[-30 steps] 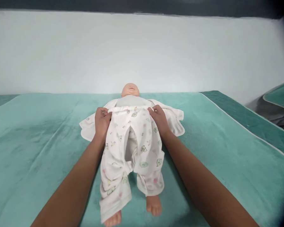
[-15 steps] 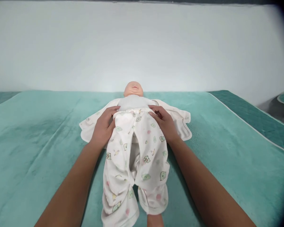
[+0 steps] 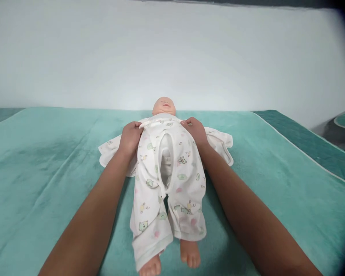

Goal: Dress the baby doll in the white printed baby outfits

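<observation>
A baby doll (image 3: 163, 106) lies on its back, head at the far side and feet toward me. White printed baby pants (image 3: 186, 176) cover its legs and most of its torso, with an open slit at the crotch showing white cloth beneath. My left hand (image 3: 131, 137) is closed on the left side of the waistband. On the opposite side, my right hand (image 3: 194, 131) pinches the waistband too. Under the doll a white baby shirt (image 3: 221, 140) is spread, its sleeves out to both sides. Both doll feet stick out below the pant cuffs.
A teal plush cover (image 3: 54, 168) lies beneath the doll. Behind it rises a pale wall (image 3: 132, 53). Toward the right are a darker teal strip with a white edge (image 3: 301, 142) and a grey object (image 3: 335, 132) by the wall.
Both hands have drawn the waistband up toward the doll's chest, covering its grey-white belly. The cuffs have risen, so both feet now show, and the crotch slit has opened wider.
</observation>
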Tool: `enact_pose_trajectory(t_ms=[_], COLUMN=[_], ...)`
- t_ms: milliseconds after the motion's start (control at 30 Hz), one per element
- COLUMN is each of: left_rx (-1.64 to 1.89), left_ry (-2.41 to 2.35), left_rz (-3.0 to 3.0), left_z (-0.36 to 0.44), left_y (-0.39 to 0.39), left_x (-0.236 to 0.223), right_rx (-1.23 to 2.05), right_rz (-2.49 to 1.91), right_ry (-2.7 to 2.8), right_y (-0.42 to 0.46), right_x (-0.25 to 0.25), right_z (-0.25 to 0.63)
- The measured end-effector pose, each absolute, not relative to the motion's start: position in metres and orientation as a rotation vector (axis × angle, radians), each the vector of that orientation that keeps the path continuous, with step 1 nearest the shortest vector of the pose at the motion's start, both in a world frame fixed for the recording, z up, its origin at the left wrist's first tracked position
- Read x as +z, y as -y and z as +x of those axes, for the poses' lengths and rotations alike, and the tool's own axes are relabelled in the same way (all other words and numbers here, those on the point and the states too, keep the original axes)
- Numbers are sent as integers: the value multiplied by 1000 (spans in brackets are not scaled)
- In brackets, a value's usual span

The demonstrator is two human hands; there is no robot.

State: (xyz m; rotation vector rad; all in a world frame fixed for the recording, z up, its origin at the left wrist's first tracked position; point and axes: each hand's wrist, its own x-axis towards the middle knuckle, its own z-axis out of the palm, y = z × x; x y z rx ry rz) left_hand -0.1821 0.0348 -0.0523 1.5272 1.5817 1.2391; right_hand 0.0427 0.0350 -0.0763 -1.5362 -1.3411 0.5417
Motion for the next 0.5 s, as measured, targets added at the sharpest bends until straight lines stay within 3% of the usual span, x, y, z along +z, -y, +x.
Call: enact_pose_trajectory(t_ms=[267, 500], left_rx=[1161, 1009], left_ry=[-1234, -1134], left_rz=[1966, 1922], left_z=[-202, -207], left_y=[-24, -24], left_x=[-60, -54], right_rx=[480, 503], right_rz=[-1269, -1126], right_ry=[1456, 1771], right_y=[-17, -22], right_x=[-79, -68], right_z=[42, 51])
